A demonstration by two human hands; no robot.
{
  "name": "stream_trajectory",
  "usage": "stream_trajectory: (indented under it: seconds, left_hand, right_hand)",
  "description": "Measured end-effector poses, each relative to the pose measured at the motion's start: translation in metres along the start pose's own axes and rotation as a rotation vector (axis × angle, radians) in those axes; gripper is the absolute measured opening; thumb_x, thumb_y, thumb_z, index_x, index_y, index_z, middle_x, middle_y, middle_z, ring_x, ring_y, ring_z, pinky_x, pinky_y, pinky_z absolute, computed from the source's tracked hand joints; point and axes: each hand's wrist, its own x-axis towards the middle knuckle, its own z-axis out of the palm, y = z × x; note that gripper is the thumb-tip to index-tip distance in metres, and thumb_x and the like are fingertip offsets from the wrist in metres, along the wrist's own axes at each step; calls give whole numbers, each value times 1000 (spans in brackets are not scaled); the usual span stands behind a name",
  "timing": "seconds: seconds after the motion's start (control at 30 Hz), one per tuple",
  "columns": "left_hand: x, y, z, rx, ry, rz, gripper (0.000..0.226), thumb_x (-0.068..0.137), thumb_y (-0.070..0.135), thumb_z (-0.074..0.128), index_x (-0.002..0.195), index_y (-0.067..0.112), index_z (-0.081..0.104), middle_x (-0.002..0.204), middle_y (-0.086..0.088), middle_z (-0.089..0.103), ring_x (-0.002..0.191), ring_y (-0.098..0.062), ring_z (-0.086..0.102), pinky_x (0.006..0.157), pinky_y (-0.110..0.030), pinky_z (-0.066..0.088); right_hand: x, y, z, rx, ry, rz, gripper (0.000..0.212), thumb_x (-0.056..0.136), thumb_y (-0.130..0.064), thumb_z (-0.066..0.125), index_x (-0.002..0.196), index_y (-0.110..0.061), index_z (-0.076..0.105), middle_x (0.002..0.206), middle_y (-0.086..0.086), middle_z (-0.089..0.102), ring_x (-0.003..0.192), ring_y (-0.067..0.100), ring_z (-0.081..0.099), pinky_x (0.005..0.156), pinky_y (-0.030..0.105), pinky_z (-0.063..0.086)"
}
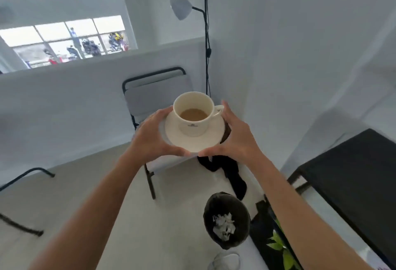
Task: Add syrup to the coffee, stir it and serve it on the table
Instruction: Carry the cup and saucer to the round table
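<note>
Serving step, by the look of it — the cup (193,113) sits upright on the saucer (194,139), milky coffee (193,114) inside filling under half, no spoon or syrup bottle in view, so I'd judge adding and stirring are done. Cup and saucer are in mid-air, carried at arm's length, not over any surface yet.

Left hand (153,135) grips the saucer's left edge, right hand (236,135) the right edge. Fingers of both curl under the rim, thumbs along the near edge with tips almost meeting — both closed on the saucer, not touching the cup. Cup handle (219,111) points right, just beside the right hand's fingertips.

Next move: get it onto the dark worktop (353,184), which is well off to the right and lower. Calls for a turn right, saucer kept level, cup not sliding, then set down inside the near-left corner.

Around:
- Folding chair (154,98) directly behind the saucer, dark cloth (227,171) hanging from its seat edge.
- Bin (226,219) with white scraps on the floor (107,184), below the right forearm — in the walking path.
- Plant leaves (278,246) and a floor lamp (205,55) near the corner.

Bin and chair are the likely obstacles.
</note>
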Motion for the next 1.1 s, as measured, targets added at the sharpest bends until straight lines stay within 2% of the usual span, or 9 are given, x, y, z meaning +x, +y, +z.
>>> stream_trajectory:
  seconds: [0.1, 0.17, 0.23, 0.4, 0.5, 0.67, 0.8, 1.0, 1.1]
  left_hand:
    - [-12, -31, -36, 23, 67, -37, 119, 36, 74, 82, 141, 33, 44, 126, 19, 54, 114, -4, 49, 92, -20, 39]
    - [-20, -50, -58, 46, 106, -92, 124, 35, 73, 87, 143, 31, 44, 132, 16, 54, 118, -5, 48, 98, -28, 41]
    - [-28, -68, -79, 61, 147, -127, 123, 38, 68, 87, 145, 27, 43, 138, 10, 54, 121, -8, 47, 102, -34, 40]
    - [-43, -106, -129, 111, 256, -245, 118, 40, 55, 91, 144, 28, 44, 137, 13, 52, 120, -4, 44, 99, -26, 35]
    - [-52, -135, -156, 126, 321, -351, 122, 37, 57, 95, 145, 30, 42, 142, 11, 52, 128, -10, 47, 106, -34, 37]
    - [-64, -170, -197, 127, 429, -475, 127, 32, 64, 92, 145, 34, 41, 142, 14, 50, 130, -7, 44, 106, -31, 34]
    - [-66, -195, -225, 154, 501, -579, 127, 34, 61, 94, 146, 36, 38, 143, 16, 48, 133, -8, 41, 108, -33, 34]
    - [-60, -219, -266, 181, 615, -684, 120, 39, 51, 97, 144, 34, 42, 133, 18, 52, 122, -5, 46, 105, -33, 40]
    - [-59, -235, -287, 199, 658, -710, 122, 38, 53, 97, 144, 34, 41, 135, 17, 53, 124, -7, 47, 104, -33, 41]
  right_hand:
    - [28, -23, 42, -22, -64, -49, 148, 48, -33, 104, 165, -26, 13, 144, -15, 48, 134, 6, 43, 118, 29, 35]
    - [47, -36, 70, -44, -104, -87, 150, 44, -38, 104, 164, -25, 15, 148, -7, 51, 138, 12, 44, 119, 35, 35]
    - [65, -48, 97, -44, -153, -132, 150, 44, -39, 104, 164, -24, 16, 146, -7, 52, 135, 12, 44, 117, 33, 36]
    - [109, -80, 157, -12, -282, -235, 149, 45, -41, 103, 164, -28, 15, 149, -9, 52, 136, 9, 43, 107, 25, 32]
    - [137, -102, 191, -17, -361, -304, 150, 42, -47, 102, 164, -26, 18, 150, -5, 53, 138, 12, 44, 109, 27, 35]
    - [180, -137, 247, 0, -493, -397, 153, 35, -61, 96, 163, -29, 19, 153, -5, 50, 142, 18, 44, 118, 44, 40]
    - [214, -164, 288, 42, -576, -471, 153, 37, -54, 99, 164, -25, 20, 153, -8, 50, 141, 11, 41, 120, 35, 32]
    - [265, -203, 343, 76, -710, -584, 146, 46, -43, 102, 164, -22, 18, 155, -2, 49, 145, 20, 42, 112, 24, 27]
    - [286, -221, 371, 90, -767, -640, 144, 47, -43, 101, 164, -20, 20, 156, -3, 47, 145, 19, 42, 114, 26, 30]
